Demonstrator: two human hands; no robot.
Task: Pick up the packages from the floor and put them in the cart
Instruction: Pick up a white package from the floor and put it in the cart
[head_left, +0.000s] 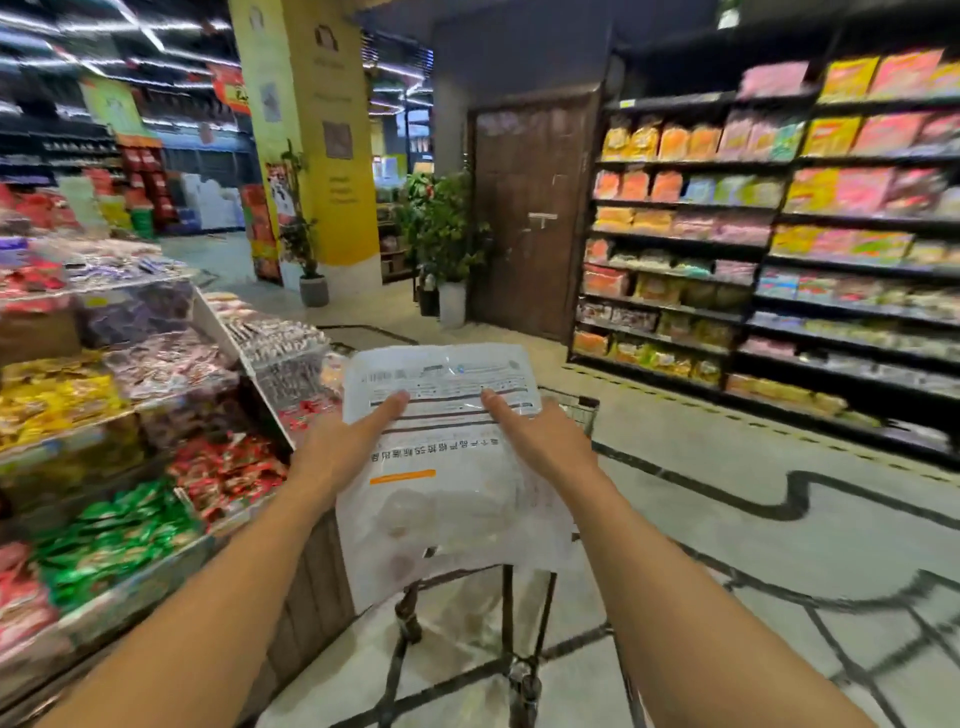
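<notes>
The white package (441, 467), a flat plastic mailer, hung in the air above the near end of the cart (579, 410), well clear of the floor. Its long axis ran away from the person, the far end tipped up and the print upside down to the wearer. The left hand (343, 447) gripped its left edge and the right hand (540, 441) its right edge, each with a digit laid flat across the top face; the rest of the fingers were hidden beneath. The step looked like lowering it into the basket. Doing that well probably meant keeping both edges level and letting go only once it sat inside the wire rim. A candy display (130, 441) stood just left.
</notes>
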